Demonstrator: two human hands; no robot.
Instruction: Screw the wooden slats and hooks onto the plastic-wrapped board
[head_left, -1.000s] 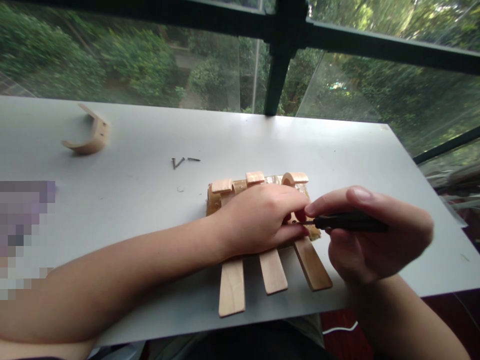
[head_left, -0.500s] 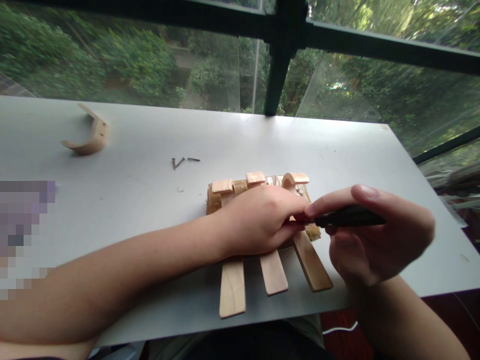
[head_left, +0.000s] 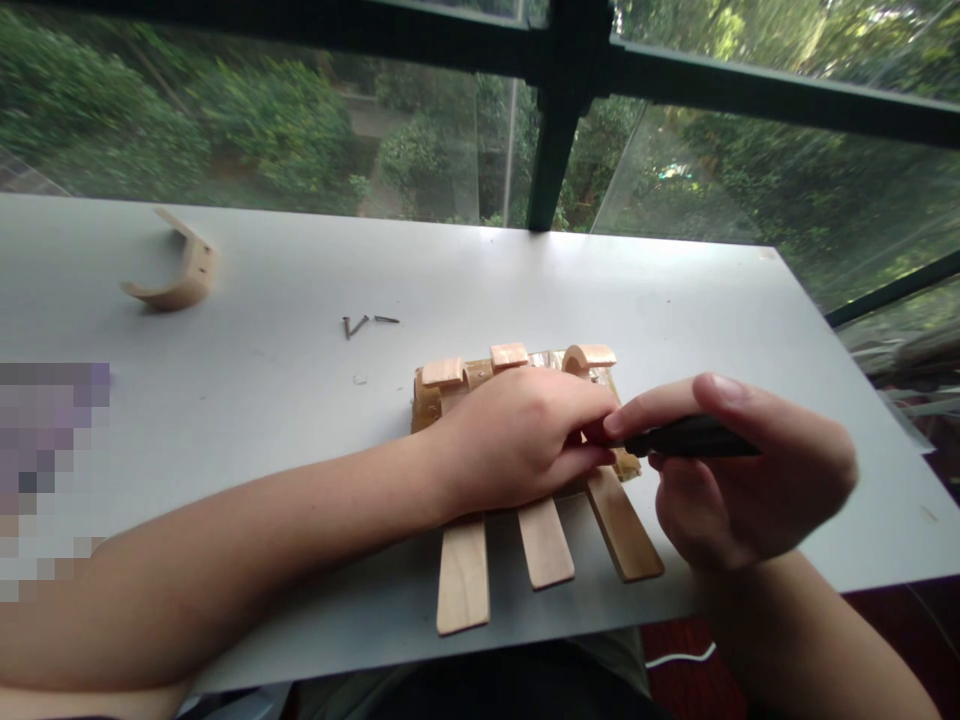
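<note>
A wooden assembly (head_left: 465, 385) of three curved slats on a crosspiece lies near the front of the white table (head_left: 675, 300). My left hand (head_left: 525, 440) rests closed on top of it, pressing it down and pinching something small at its right end. My right hand (head_left: 735, 480) grips a black screwdriver (head_left: 690, 438) held level, its tip pointing left into the spot beside my left fingers. The slat ends (head_left: 544, 545) stick out toward me from under my left hand.
Three loose screws (head_left: 367, 322) lie on the table behind the assembly. A spare curved wooden slat (head_left: 176, 275) sits at the far left. A blurred patch covers the left edge. Windows with a dark frame run along the table's back.
My right hand with the screwdriver has shifted slightly left and its fingers have turned a little on the handle. The left hand and the assembly stay put.
</note>
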